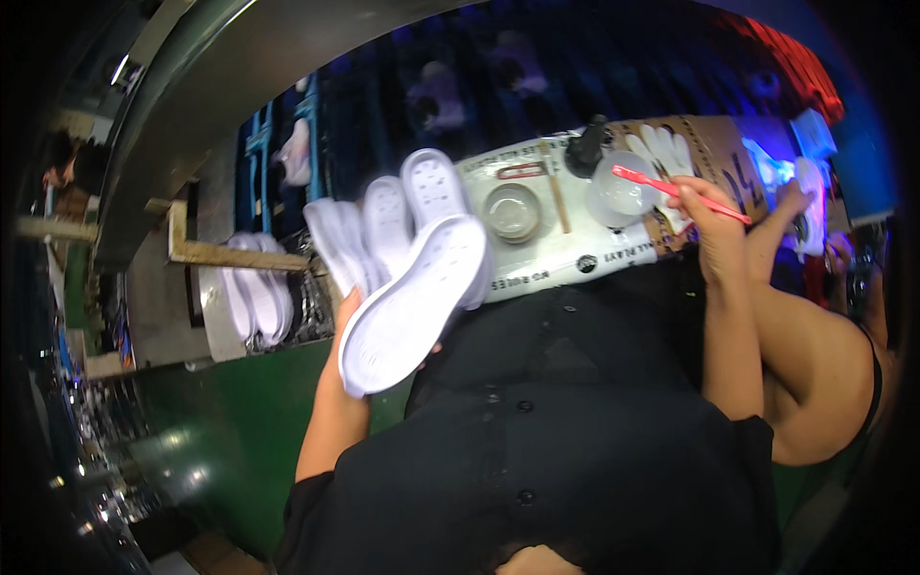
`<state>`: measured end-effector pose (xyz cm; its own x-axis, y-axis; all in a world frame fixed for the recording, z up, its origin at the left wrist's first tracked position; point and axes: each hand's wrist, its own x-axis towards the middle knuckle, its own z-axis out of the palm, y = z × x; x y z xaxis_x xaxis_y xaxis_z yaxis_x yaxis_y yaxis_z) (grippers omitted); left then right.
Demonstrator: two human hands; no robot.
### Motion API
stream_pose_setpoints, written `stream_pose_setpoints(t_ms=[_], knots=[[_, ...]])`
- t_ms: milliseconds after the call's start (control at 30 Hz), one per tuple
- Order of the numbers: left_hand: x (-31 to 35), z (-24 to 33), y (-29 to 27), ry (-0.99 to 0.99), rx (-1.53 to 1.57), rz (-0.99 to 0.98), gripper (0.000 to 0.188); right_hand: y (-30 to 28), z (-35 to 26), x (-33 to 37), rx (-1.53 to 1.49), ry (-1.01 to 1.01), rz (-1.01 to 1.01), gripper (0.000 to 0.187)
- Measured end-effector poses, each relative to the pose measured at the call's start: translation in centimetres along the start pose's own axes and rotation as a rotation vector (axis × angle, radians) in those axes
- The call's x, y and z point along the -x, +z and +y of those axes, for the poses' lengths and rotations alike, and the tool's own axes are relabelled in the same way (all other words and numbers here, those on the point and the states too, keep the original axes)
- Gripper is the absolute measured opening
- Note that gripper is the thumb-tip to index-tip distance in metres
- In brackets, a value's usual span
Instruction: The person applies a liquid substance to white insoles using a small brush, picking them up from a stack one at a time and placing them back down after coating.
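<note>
My left hand (345,316) grips a white shoe sole (412,309) from its left and underside, with the cupped inner face turned up. The sole is tilted, and most of my fingers are hidden behind it. My right hand (707,218) is closed around a slim red brush (640,178), shaped like a toothbrush. Its tip is over a translucent white cup (621,196); bristles cannot be made out. More white soles (388,213) stand propped together just beyond the held one. A shallow round bowl (513,213) sits between them and the cup.
A dark bottle (586,146), a white glove (663,149) and a thin wooden stick (556,187) lie around the cup. Further soles (257,292) rest at left by a wooden bar (240,257). At right a co-worker's hand (793,198) holds a lit white shoe part (811,206).
</note>
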<state>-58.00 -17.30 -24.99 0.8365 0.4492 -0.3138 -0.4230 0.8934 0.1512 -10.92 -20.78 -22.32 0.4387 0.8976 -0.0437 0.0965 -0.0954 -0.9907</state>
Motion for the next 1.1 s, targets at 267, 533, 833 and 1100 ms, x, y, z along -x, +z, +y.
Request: stream_pose_setpoints(t_ms=[267,533,833,1100], knots=[[-6.8,-0.2,2.3,-0.134,-0.063,-0.15,0.079,10.8,-13.9,3.1,0.2,-0.821,-0.888,0.018],[-7.4,-0.6,4.0,-0.213,-0.343,0.096,0.082,14.4,-14.0,1.6,0.398,-1.172,-0.911,0.015],[-5.9,-0.5,2.3,-0.171,-0.145,0.037,0.099,8.9,-11.6,-0.9,0.7,-1.018,-0.8,0.014],[-4.8,-0.5,0.7,0.016,-0.085,-0.047,0.092,9.7,-7.0,4.5,0.489,-0.759,-0.564,0.007]])
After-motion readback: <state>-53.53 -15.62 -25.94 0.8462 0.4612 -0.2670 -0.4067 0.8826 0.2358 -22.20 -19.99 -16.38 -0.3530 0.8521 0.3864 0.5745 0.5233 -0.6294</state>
